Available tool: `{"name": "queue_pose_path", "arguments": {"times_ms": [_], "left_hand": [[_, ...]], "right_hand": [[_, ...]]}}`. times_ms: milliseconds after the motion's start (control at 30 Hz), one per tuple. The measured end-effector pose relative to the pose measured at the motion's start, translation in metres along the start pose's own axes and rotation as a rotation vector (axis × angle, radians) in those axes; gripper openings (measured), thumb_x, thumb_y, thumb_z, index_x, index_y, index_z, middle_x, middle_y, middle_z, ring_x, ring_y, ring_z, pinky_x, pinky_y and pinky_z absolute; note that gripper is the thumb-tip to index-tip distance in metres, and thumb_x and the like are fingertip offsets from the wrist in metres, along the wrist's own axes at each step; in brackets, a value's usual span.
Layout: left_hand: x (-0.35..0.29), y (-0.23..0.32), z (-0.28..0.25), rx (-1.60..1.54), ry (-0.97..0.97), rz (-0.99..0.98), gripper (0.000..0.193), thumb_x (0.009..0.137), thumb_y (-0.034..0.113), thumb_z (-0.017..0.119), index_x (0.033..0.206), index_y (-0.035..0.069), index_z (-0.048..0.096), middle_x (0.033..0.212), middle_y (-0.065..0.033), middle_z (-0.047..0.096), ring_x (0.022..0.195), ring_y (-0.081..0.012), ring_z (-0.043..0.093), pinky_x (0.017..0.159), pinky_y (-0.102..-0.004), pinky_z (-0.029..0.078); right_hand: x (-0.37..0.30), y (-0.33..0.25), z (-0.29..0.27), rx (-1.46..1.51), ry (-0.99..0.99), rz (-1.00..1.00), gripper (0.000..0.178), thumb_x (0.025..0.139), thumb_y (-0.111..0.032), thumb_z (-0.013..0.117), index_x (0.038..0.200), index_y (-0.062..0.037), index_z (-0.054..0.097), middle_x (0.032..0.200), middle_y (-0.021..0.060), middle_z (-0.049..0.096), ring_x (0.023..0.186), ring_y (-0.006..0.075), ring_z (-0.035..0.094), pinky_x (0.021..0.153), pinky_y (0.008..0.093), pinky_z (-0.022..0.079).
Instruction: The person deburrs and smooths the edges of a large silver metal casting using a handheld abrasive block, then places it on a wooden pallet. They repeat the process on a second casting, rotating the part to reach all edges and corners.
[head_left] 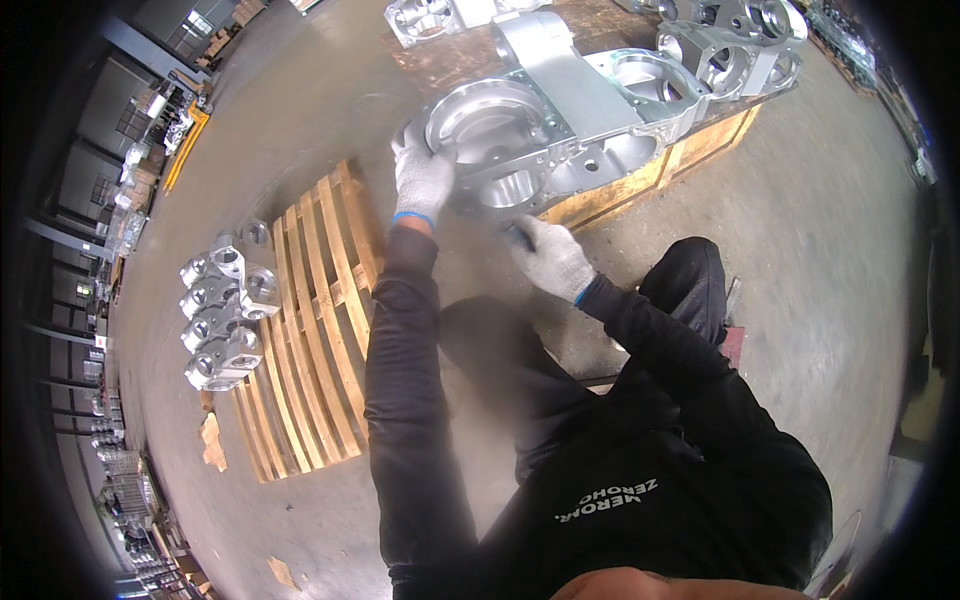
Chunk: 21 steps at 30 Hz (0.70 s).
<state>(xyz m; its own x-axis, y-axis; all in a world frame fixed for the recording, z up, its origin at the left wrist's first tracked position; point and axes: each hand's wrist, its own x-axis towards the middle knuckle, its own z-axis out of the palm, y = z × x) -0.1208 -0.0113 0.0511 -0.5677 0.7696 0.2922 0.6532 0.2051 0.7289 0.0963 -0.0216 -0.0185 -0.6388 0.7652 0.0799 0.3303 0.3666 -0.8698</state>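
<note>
A large silvery metal casting (595, 165) with round openings lies on a wooden crate (690, 155) in front of me. Gloved in white, my left hand (418, 172) grips the rim of its left end, thumb toward the big round recess and fingers around the outer side. My right hand (552, 258), also gloved, is just below the casting's near edge. Its fingers are curled closed around something small and dark, mostly hidden, that I cannot make out. A wide flat metal band (570, 85) stands up across the casting's middle.
More metal castings (735, 50) crowd the crate's far right, and another casting (420, 18) sits at its far side. On the left, a slatted wooden pallet (320, 310) carries several smaller castings (225, 310) along its left edge. Cardboard scraps (212, 443) lie on the floor.
</note>
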Motion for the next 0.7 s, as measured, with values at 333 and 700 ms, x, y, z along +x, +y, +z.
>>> {"name": "queue_pose_path", "arguments": {"times_ms": [333,700], "left_hand": [[0.015,-0.037,0.016,-0.317,-0.036,-0.231,0.06,0.086,0.029,0.067,0.131,-0.008,0.056,0.119,-0.0251,0.066,0.115,-0.0374,0.064,0.101,-0.0416,0.049],[-0.006,-0.004,0.0,-0.655,-0.112,-0.596,0.056,0.102,0.045,0.058,0.128,-0.004,0.062,0.109,-0.0141,0.072,0.091,-0.0225,0.072,0.077,-0.0361,0.057]], "right_hand": [[-0.006,0.021,-0.095,-0.183,0.422,-0.229,0.043,0.088,-0.022,0.081,0.123,-0.0052,0.063,0.114,0.0166,0.071,0.103,0.0302,0.072,0.087,0.0391,0.056],[0.128,0.089,-0.305,-0.082,0.624,-0.048,0.037,0.103,-0.032,0.056,0.117,-0.0009,0.069,0.1,0.0129,0.071,0.092,0.0181,0.066,0.086,0.0337,0.052]]}}
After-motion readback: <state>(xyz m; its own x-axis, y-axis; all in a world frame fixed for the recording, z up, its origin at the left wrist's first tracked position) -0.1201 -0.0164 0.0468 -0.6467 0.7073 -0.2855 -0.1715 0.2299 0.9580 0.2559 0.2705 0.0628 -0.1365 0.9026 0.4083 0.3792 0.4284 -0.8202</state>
